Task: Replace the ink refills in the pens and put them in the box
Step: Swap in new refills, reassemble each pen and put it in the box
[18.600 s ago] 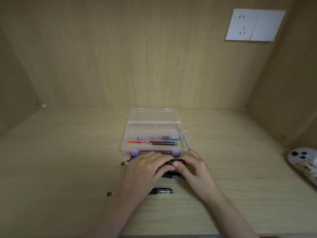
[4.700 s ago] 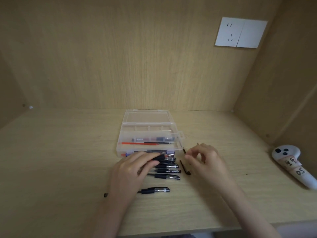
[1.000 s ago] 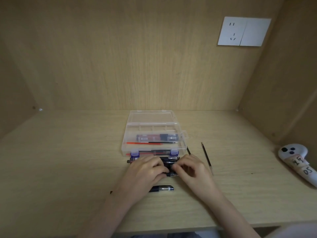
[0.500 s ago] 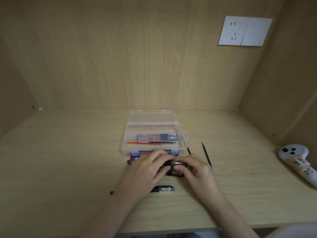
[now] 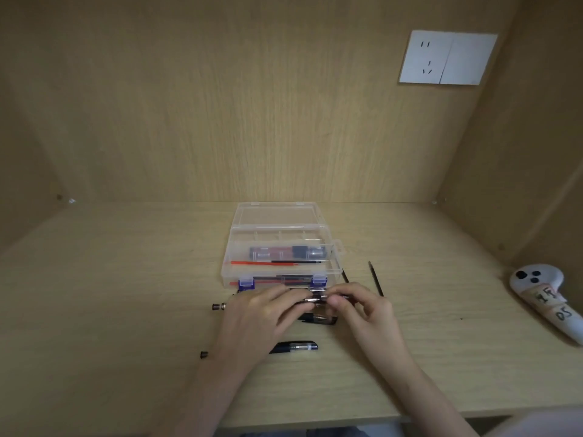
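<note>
My left hand (image 5: 262, 320) and my right hand (image 5: 362, 313) meet just in front of the clear plastic box (image 5: 328, 269), both closed on one pen (image 5: 314, 298) held level between the fingertips. The open box holds red and black refills (image 5: 277, 263) and capped items in a rear compartment. More black pens lie under and before my hands: one (image 5: 318, 319) partly hidden, another (image 5: 295, 346) nearer the table edge. Two loose black refills (image 5: 376, 279) lie on the table right of the box.
A white controller (image 5: 545, 301) with taped labels rests at the far right of the table. A wall socket plate (image 5: 446, 57) sits high on the back panel. Wooden side walls close in the desk on both sides.
Both hands have lifted the pen slightly and drawn it toward the box front. My right fingers have shifted along the pen's right end. The box and loose refills have not moved.
</note>
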`<state>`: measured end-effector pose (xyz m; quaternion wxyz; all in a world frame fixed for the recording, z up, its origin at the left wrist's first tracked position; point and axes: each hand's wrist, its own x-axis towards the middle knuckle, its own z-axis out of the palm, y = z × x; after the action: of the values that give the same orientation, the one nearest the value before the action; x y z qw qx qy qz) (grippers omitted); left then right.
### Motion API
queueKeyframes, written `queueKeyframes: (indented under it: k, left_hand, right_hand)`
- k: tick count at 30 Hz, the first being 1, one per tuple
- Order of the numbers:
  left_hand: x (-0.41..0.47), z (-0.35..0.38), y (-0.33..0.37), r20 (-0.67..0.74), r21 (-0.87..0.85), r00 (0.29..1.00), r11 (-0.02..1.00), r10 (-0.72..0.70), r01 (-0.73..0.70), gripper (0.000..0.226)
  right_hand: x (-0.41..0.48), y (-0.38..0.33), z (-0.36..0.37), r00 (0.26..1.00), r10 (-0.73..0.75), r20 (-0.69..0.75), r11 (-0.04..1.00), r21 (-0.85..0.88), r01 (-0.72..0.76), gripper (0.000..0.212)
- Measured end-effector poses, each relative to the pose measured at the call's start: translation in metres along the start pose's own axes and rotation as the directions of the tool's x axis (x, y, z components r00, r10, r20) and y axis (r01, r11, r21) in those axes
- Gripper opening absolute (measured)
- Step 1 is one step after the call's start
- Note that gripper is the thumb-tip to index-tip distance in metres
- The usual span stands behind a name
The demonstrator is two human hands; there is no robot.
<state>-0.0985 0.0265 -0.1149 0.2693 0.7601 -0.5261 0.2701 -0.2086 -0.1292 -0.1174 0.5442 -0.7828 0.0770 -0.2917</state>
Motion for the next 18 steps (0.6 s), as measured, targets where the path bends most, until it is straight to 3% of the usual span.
queueKeyframes:
  k: [3,6,11,15,18]
  left_hand:
    - [0.0,-0.003,-0.002,-0.002,0.004,0.998,0.998,-0.056,0.056,0.028]
    - [0.0,-0.003,0.0,0.025,-0.015,0.995,0.995,-0.101,0.101,0.033]
    - [0.001,-0.004,0.004,0.034,-0.098,0.986,0.981,-0.165,0.168,0.026]
    - [-0.001,-0.001,0.002,0.062,-0.114,0.99,0.985,-0.127,0.133,0.022]
    - [-0.001,-0.001,0.001,0.061,-0.124,0.994,0.988,-0.088,0.095,0.023]
  right_hand:
    - [0.003,0.001,-0.006,0.999,0.001,-0.05,0.999,-0.047,-0.003,0.005]
    - [0.002,0.009,-0.008,0.996,-0.059,0.07,0.956,-0.284,0.077,0.023]
    - [-0.004,0.014,-0.007,0.968,-0.097,0.23,0.84,-0.503,0.204,0.024]
    - [-0.005,0.013,-0.006,0.964,-0.092,0.249,0.823,-0.526,0.214,0.025]
    - [-0.002,0.008,-0.008,0.985,-0.021,0.169,0.926,-0.369,0.083,0.027]
